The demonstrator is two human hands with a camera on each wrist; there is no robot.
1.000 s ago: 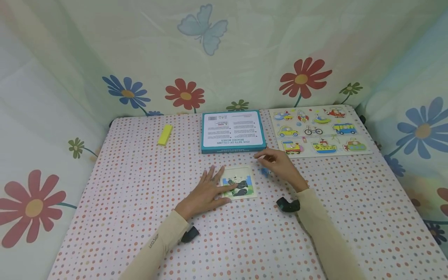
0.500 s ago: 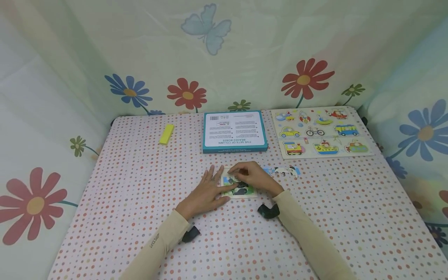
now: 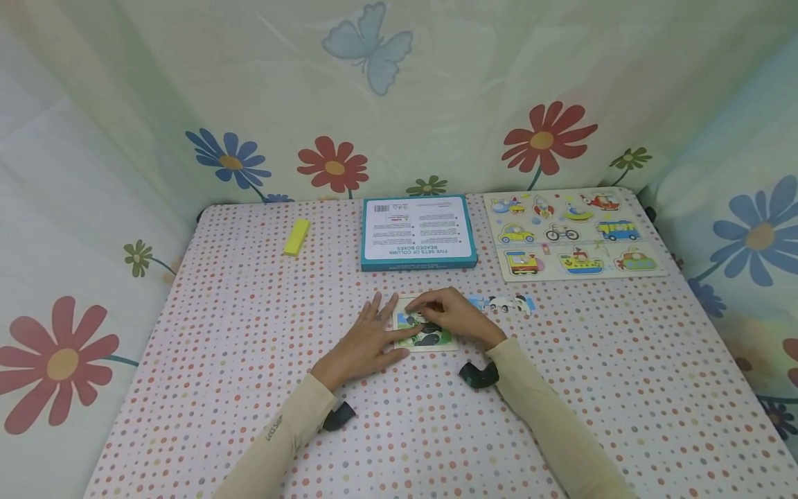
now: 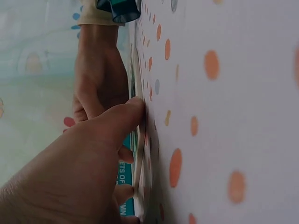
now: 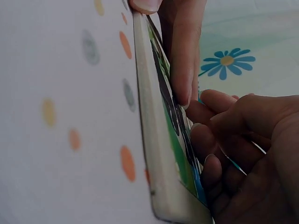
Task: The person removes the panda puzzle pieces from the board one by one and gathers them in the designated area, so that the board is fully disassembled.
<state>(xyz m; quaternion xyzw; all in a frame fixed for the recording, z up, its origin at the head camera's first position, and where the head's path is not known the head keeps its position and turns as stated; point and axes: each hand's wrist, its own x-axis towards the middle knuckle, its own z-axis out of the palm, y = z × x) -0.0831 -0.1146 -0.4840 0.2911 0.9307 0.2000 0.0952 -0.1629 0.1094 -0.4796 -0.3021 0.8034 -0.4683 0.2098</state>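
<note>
A small framed panda jigsaw puzzle (image 3: 441, 339) lies flat on the dotted cloth. My left hand (image 3: 358, 350) rests on its left side, fingers spread and straight. The left thumb (image 4: 133, 105) touches the board's edge, and one finger (image 5: 182, 79) lies across the picture. My right hand (image 3: 455, 314) is over the puzzle's upper part, fingers bent. Its fingertips (image 5: 201, 135) are right at the picture surface; I cannot tell if they pinch a piece. Panda-face puzzle pieces (image 3: 503, 305) lie right of the frame, partly behind the right hand.
Behind the puzzle lies a teal-edged box (image 3: 419, 232) with printed text. A vehicle puzzle board (image 3: 570, 251) is at the back right. A yellow block (image 3: 296, 238) lies at the back left. Flowered curtains (image 3: 249, 83) enclose the table.
My right hand has moved left from the loose pieces onto the panda puzzle, uncovering the face pieces. It has stayed there for the last half second. My left hand has kept its place.
</note>
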